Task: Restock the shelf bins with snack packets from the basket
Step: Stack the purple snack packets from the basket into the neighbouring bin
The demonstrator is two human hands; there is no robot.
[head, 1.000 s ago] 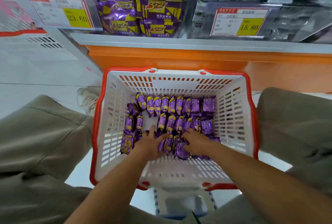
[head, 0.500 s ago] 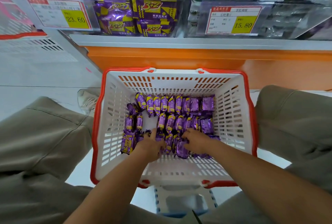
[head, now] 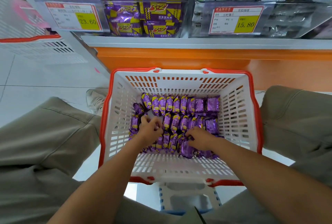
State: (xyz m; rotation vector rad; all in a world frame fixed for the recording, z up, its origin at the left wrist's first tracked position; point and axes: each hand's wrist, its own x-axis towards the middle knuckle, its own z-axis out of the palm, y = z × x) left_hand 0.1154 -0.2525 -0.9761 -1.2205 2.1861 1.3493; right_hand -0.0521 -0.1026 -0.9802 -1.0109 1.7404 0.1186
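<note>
In the red-rimmed basket (head: 179,166), fingers of the right hand (head: 202,138) grasped a purple snack packet (head: 186,149); the left hand (head: 150,131) curled among packets, grip unclear.

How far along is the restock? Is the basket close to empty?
Done: the shelf bin above looks well stocked. In hand: the left hand and right hand both curl around purple packets down in the basket. Left: roughly three rows cover its floor, so not close.
</note>
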